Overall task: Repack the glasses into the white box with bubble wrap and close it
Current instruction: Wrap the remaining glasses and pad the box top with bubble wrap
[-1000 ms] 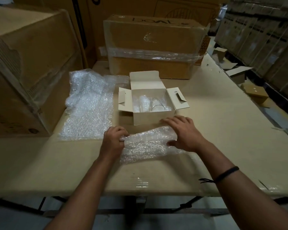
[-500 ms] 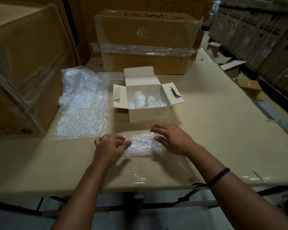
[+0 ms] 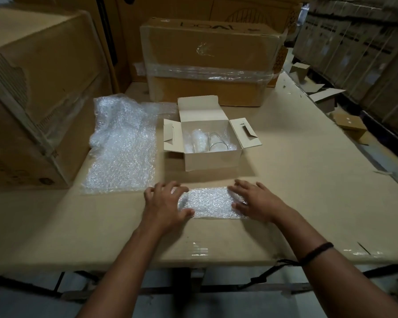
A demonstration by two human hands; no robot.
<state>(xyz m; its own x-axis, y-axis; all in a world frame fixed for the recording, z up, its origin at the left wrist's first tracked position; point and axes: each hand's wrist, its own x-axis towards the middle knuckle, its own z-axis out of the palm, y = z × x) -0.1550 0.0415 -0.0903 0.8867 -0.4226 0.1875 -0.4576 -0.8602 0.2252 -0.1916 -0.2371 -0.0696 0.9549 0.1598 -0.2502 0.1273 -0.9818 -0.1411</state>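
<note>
One taped carton [image 3: 207, 63] stands at the tabletop's [image 3: 308, 180] far edge. Loose bubble wrap [image 3: 122, 148] lies toward the left edge. Mid-tabletop, the white box [image 3: 213, 160] stands with flaps open. Near the front edge lies a small bubble-wrapped bundle [image 3: 209, 203]; left hand [image 3: 163, 203] and right hand [image 3: 255, 200] press its ends with spread, nearly straight fingers. Inside the box sit glasses [image 3: 216, 141].

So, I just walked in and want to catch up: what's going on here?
A person is packing glasses. The left hand and right hand rest on the two ends of a small bubble wrap piece lying on the table. Behind it the white box stands open with glasses inside. A larger bubble wrap sheet lies to the left.
</note>
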